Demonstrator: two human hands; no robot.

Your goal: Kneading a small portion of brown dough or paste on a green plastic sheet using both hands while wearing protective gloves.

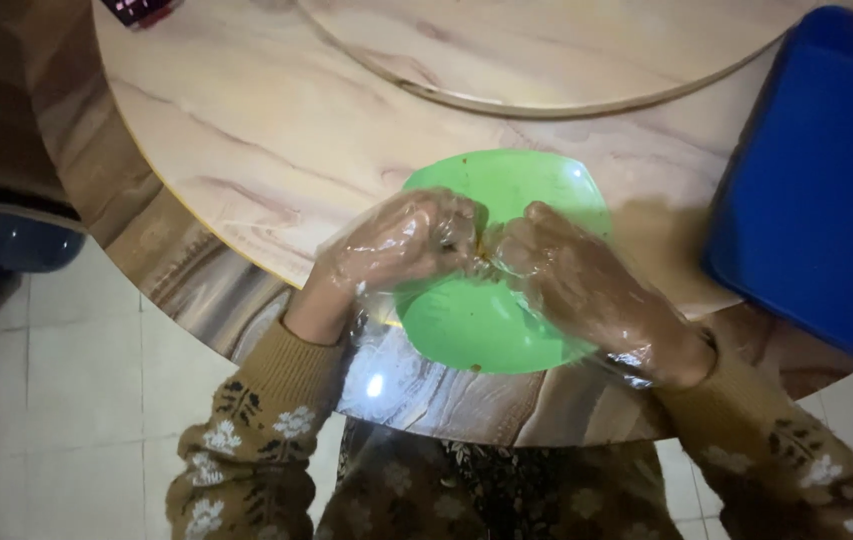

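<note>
Both gloved grips, left hand (396, 245) and right hand (576, 285), pinch a small morsel (483, 250) above the green bowl (506, 185).

bowl (491, 320) on table (276, 130), hands (401, 245) above it, bin (816, 190) right

1. Your left hand (401, 245) is curled into a loose fist, its fingertips tucked inward toward the right.
2. Your right hand (581, 290) mirrors it, knuckles up, its fingertips meeting the left's.
3. Thin clear gloves cover both hands; both forearms angle inward.
</note>
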